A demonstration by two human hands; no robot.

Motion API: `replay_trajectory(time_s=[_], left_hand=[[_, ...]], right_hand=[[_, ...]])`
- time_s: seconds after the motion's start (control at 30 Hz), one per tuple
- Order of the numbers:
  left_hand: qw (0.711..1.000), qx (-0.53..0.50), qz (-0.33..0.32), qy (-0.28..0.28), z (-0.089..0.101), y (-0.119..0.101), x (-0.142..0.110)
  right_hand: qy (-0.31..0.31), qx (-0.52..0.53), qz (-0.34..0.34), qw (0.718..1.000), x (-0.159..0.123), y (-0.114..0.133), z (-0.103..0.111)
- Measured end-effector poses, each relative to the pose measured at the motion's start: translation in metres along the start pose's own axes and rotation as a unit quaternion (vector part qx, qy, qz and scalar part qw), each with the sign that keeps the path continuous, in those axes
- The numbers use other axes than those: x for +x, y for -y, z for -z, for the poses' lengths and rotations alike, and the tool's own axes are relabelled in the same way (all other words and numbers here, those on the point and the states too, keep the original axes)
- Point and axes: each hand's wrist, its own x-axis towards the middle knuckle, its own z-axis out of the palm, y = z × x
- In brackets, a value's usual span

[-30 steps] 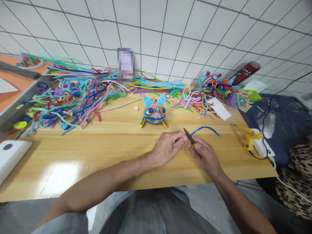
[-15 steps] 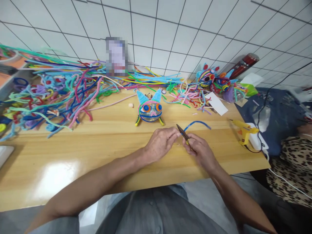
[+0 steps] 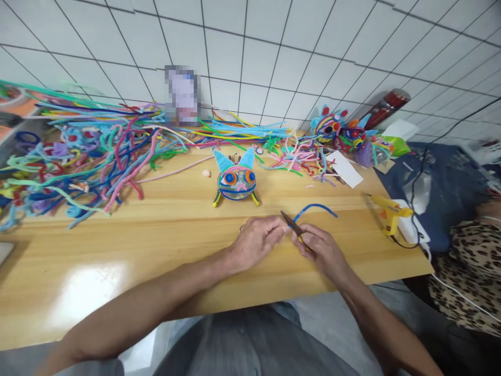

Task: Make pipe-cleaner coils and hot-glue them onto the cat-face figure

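My right hand (image 3: 321, 249) is closed round needle-nose pliers (image 3: 291, 223) with dark jaws and a bit of yellow at the handle; the jaws point up and left. A blue pipe cleaner (image 3: 318, 206) passes by the jaws and curves away to the right. My left hand (image 3: 258, 241) pinches the near end of that pipe cleaner, mostly hidden by the fingertips, close to the pliers. Beyond both hands stands a cat-like figure (image 3: 237, 183) with light blue ears, orange-and-blue eyes and yellow-tipped feet; neither hand touches it.
Loose pipe cleaners (image 3: 117, 151) are heaped at the left and along the wall. More figures (image 3: 327, 125) sit at the back right near a red flask (image 3: 391, 102). A yellow glue gun (image 3: 391, 211) rests at the right edge. A person in leopard print (image 3: 469, 266) sits beyond.
The camera view has shifted slightly. Both hands keep their hold on the pliers and the blue pipe cleaner, with the pliers and hands sitting a little lower in the picture.
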Motion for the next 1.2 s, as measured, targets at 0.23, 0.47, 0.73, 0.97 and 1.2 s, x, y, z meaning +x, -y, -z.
replay_trajectory(time_s=[0.23,0.47,0.73,0.97,1.2], left_hand=[[1.000,-0.013,0.002,-0.003,0.001,0.001,0.002],[0.999,-0.034,-0.007,-0.002,0.002,-0.001,0.006],[0.999,-0.039,0.001,0.010,0.002,-0.001,0.002],[0.998,-0.058,0.035,0.004,0.002,0.006,0.004],[1.000,0.000,0.002,0.014,-0.005,0.001,-0.001]], right_hand=[[0.002,0.034,-0.013,0.999,0.004,-0.001,-0.002],[0.014,0.057,-0.010,0.998,0.007,0.001,-0.002],[0.012,0.036,-0.002,0.999,0.008,-0.003,0.001],[-0.032,0.037,0.010,0.999,0.002,0.006,0.004],[-0.051,0.029,-0.042,0.997,0.021,0.004,0.035]])
